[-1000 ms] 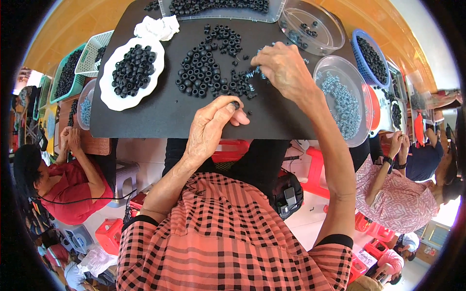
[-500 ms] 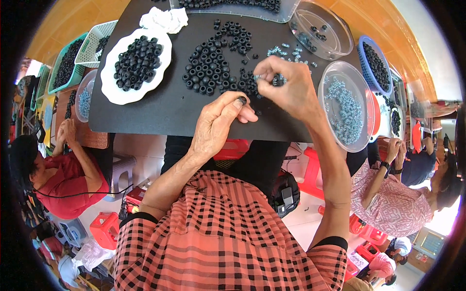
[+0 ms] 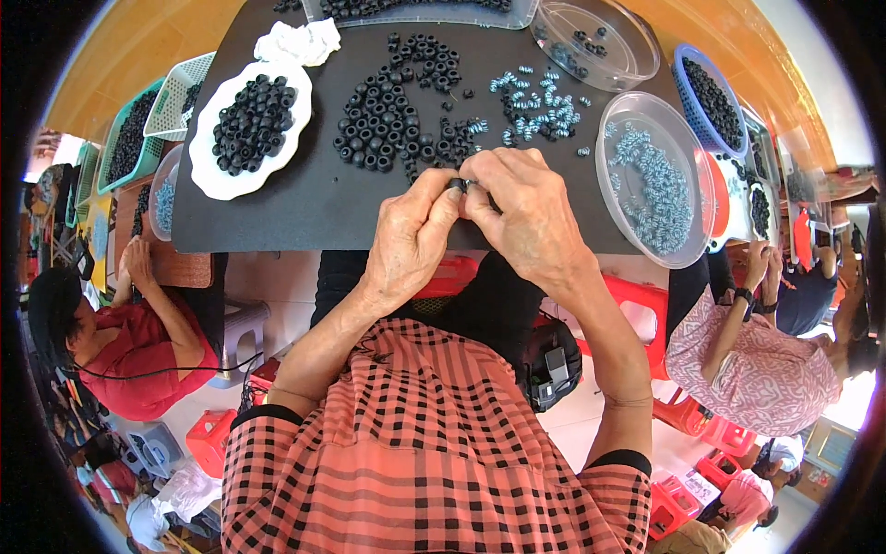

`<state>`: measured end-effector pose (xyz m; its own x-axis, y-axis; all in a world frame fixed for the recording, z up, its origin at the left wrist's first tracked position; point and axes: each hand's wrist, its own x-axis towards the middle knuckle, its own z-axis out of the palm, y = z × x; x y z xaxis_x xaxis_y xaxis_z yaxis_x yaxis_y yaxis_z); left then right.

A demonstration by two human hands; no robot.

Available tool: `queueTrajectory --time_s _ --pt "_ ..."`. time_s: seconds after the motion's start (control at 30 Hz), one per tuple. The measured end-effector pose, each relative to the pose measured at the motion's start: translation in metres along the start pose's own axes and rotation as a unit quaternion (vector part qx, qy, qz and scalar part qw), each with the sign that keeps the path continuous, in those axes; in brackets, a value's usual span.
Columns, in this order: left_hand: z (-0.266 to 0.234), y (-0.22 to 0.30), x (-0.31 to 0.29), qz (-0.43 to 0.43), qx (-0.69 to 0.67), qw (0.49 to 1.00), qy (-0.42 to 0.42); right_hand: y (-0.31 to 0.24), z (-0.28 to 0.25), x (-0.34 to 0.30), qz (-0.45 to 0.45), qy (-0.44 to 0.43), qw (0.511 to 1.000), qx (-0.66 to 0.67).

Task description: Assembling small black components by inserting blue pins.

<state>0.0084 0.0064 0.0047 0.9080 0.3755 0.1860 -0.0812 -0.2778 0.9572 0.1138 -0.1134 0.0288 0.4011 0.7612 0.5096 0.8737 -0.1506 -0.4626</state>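
Note:
Just over the near edge of the table, my left hand [image 3: 406, 235] pinches a black ring-shaped bead [image 3: 456, 185] between thumb and fingertips. My right hand [image 3: 531, 217] is closed against it, its fingertips meeting the bead; a tiny pale-blue bit [image 3: 469, 185] shows between them, mostly hidden by the fingers. Beyond my hands lies a spread of loose black beads [image 3: 383, 120] with wide holes. To its right are scattered small blue-and-silver striped coil-like pieces [image 3: 554, 111]. A white scalloped plate [image 3: 200, 152] at the left holds a heap of black beads.
A clear round tray [image 3: 606, 180] of blue pieces stands at the right. Behind it are a clear dish [image 3: 646, 60] and a blue basket [image 3: 683, 83]. Crumpled white tissue [image 3: 297, 42] and a clear bin [image 3: 434, 16] sit at the back. Other people work at both sides.
My right hand has come from the blue pieces, where it pinched a striped piece, to the bead in my left hand. The view has shifted slightly.

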Motion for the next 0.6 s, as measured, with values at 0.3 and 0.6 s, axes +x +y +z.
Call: queueTrajectory --time_s 0.3,0.6 --pt "-0.001 -0.005 0.000 -0.003 -0.005 1.000 -0.008 -0.007 0.000 -0.009 0.025 0.018 0.997 0.076" --pt "-0.004 -0.009 0.001 -0.005 -0.070 0.997 -0.025 -0.001 0.015 -0.014 0.167 0.043 0.946 0.273"
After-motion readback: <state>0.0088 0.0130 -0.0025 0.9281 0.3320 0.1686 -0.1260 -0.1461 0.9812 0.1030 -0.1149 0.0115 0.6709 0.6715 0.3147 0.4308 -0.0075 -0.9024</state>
